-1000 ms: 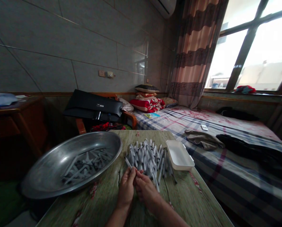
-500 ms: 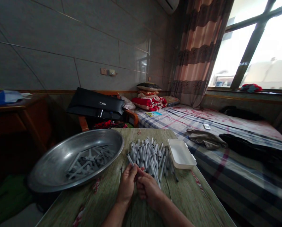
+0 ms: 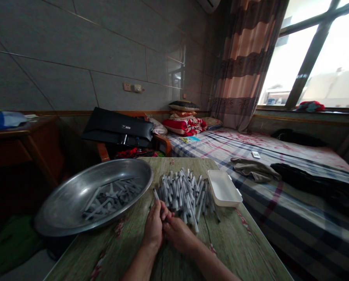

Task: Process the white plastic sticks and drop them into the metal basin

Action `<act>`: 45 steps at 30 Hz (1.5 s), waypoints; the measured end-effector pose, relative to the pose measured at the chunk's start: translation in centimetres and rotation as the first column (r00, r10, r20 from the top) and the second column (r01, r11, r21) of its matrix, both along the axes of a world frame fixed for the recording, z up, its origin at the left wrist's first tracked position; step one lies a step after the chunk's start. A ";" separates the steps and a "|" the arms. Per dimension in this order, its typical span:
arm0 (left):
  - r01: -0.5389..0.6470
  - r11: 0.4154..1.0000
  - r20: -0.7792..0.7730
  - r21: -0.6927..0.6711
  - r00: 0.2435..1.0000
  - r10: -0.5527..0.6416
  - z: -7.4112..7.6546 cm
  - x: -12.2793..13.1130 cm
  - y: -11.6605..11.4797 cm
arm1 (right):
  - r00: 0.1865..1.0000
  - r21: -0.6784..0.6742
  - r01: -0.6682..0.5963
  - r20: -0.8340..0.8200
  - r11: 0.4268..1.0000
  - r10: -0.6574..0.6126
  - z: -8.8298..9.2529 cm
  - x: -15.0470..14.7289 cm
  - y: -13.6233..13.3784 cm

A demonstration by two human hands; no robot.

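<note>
My left hand (image 3: 154, 227) and my right hand (image 3: 178, 235) meet at the near edge of a heap of grey-white pens (image 3: 186, 192) on the green wood-grain table (image 3: 233, 249). The left hand's fingers are closed round one pen (image 3: 156, 194), whose end sticks up past them. The right hand is pinched against the lower part of that same pen, fingers curled. To the left a wide metal basin (image 3: 72, 199) holds several more pens. A shallow white tray (image 3: 223, 189) lies right of the heap.
A bed with a plaid sheet (image 3: 280, 187), clothes and folded blankets (image 3: 184, 125) runs along the right under a window and striped curtain. Behind the table stands a wooden chair with a black bag (image 3: 118, 127). A wooden desk (image 3: 19, 140) is at the far left.
Both hands have shifted slightly left and toward me with the pen, and the pen's end now sticks out higher above the left fingers. The view has drifted a little.
</note>
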State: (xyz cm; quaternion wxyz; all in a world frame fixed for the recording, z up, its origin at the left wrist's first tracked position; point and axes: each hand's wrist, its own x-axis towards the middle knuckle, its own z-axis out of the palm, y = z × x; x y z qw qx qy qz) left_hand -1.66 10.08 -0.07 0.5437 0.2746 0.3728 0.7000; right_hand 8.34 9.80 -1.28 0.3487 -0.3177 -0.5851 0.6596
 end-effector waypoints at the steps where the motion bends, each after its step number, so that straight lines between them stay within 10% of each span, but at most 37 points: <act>1: 0.010 1.000 0.031 -0.003 0.999 -0.010 0.1 0.1 0.0 | 1.000 -0.057 -0.017 -0.023 0.998 0.015 -0.1 0.0 0.0; 8: 0.103 0.993 0.254 -0.051 0.963 -0.087 0.4 0.4 -0.2 | 0.894 -0.457 -0.420 -0.357 0.784 0.271 0.3 1.3 0.2; 14: 0.059 0.989 0.301 -0.132 0.954 -0.016 0.8 -0.2 -0.1 | 0.926 -0.416 -0.344 -0.301 0.842 0.229 0.8 1.7 0.2; 20: 0.048 0.998 0.427 -0.038 0.904 -0.027 1.5 -1.3 0.6 | 0.965 -0.061 0.038 0.263 0.997 -0.021 0.8 0.7 0.0; 27: 0.046 0.997 0.493 -0.058 0.870 -0.011 2.2 -1.7 0.2 | 0.839 0.469 -0.045 0.497 0.882 -0.221 1.9 0.1 -0.8; 33: 0.123 0.992 0.591 0.018 0.799 -0.110 3.3 -1.8 -0.4 | 0.970 0.031 -0.156 0.193 0.987 0.147 1.3 1.2 -0.5; 38: 0.167 0.982 0.596 0.087 0.782 -0.185 3.5 -1.9 -0.6 | 0.930 -0.325 -0.350 -0.231 0.879 0.285 0.7 1.5 -0.2; 45: 0.178 0.979 0.582 0.104 0.787 -0.205 3.7 -1.6 -0.4 | 0.859 -0.350 -0.482 -0.371 0.804 0.353 0.6 2.0 0.3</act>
